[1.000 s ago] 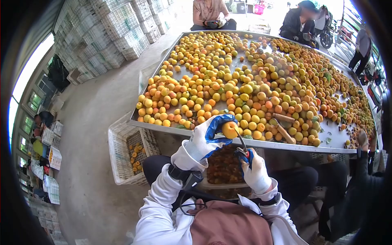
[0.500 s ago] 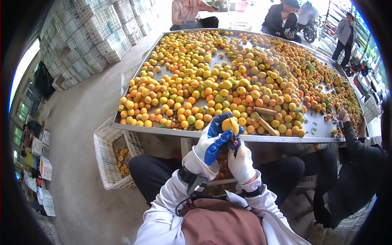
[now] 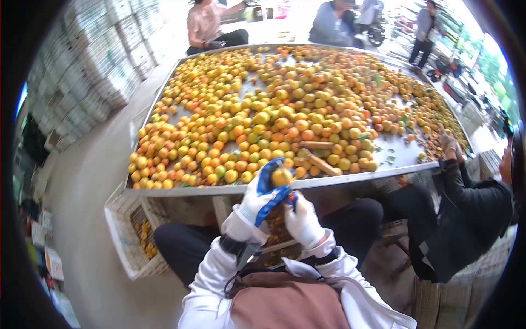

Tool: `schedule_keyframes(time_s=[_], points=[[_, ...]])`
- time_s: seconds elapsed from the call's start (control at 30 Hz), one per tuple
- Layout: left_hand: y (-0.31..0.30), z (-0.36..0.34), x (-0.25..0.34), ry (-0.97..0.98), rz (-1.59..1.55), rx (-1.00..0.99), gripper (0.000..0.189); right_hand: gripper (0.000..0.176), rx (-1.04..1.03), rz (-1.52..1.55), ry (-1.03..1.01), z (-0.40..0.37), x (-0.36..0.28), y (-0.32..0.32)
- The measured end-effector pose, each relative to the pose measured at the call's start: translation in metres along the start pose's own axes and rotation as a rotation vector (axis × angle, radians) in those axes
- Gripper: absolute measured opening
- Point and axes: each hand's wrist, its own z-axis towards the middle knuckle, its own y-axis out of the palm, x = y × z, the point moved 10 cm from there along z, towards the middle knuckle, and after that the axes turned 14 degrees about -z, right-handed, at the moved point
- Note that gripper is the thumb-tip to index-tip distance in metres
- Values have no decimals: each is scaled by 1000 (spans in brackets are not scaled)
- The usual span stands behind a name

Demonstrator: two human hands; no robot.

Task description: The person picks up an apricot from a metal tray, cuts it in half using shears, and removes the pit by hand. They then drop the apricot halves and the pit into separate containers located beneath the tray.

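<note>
The left hand [image 3: 256, 198], in a blue-palmed glove, pinches one apricot [image 3: 281, 176] between thumb and fingers, just above the near rim of the worktop [image 3: 208, 190] with its heap of fruit. The right hand [image 3: 302, 220] is curled shut just below it, around a small tool [image 3: 291, 198] that is mostly hidden. Done well, I judge, the grip is firm yet gentle, with the seam turned to the tool and the gloved fingers clear of its tip.
</note>
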Motion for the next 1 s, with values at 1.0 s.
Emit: schedule_keyframes(time_s=[1.0], points=[[-43, -11, -43, -191, -51, 228, 42, 29, -486, 519, 249, -15, 35, 69]])
